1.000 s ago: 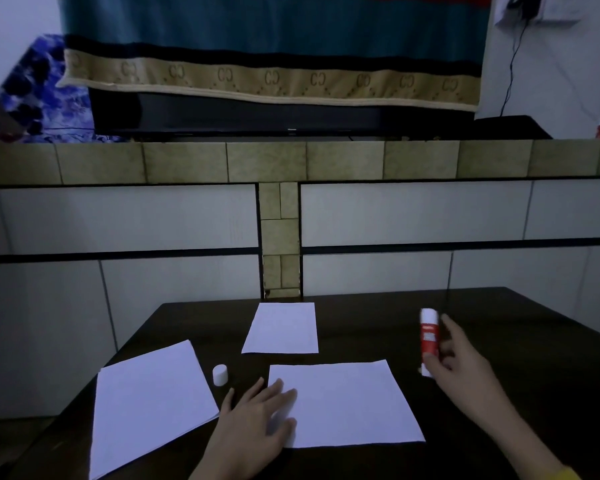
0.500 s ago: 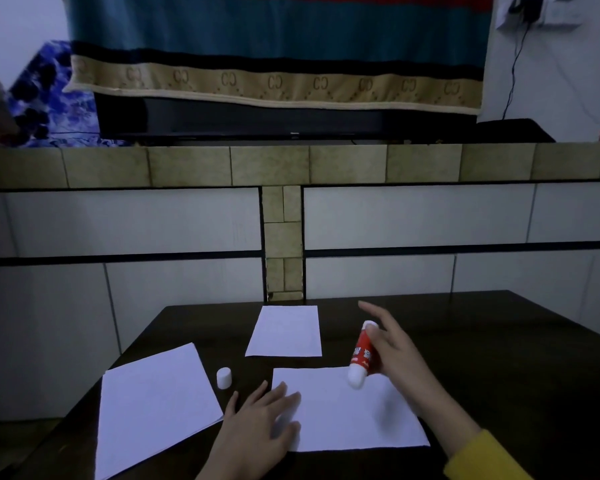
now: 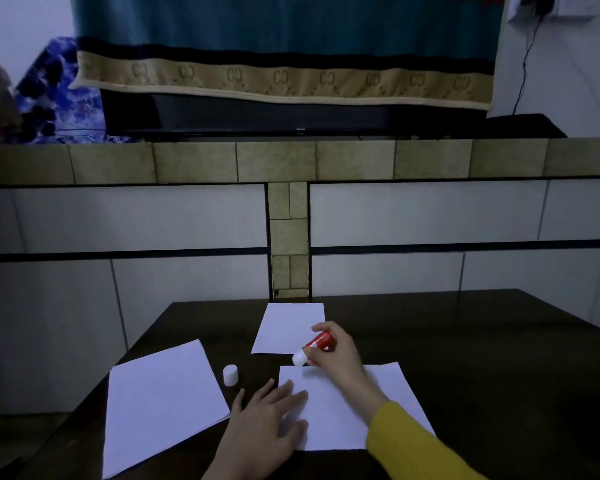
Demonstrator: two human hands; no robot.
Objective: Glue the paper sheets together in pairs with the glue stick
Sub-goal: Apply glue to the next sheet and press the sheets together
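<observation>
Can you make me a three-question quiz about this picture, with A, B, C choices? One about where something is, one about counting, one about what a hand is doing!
1. Where is the white cap?
A. On the glue stick
B. On the table between two sheets
C. In the left hand

2. How many separate paper spots are on the table?
A. Three
B. One
C. Five

3. What is the right hand doing?
A. Resting flat
B. Holding the cap
C. Gripping the glue stick

Answers: 1 B, it stands on the dark wood; 2 A, left, far and near; 3 C, fingers curl round the red tube.
</observation>
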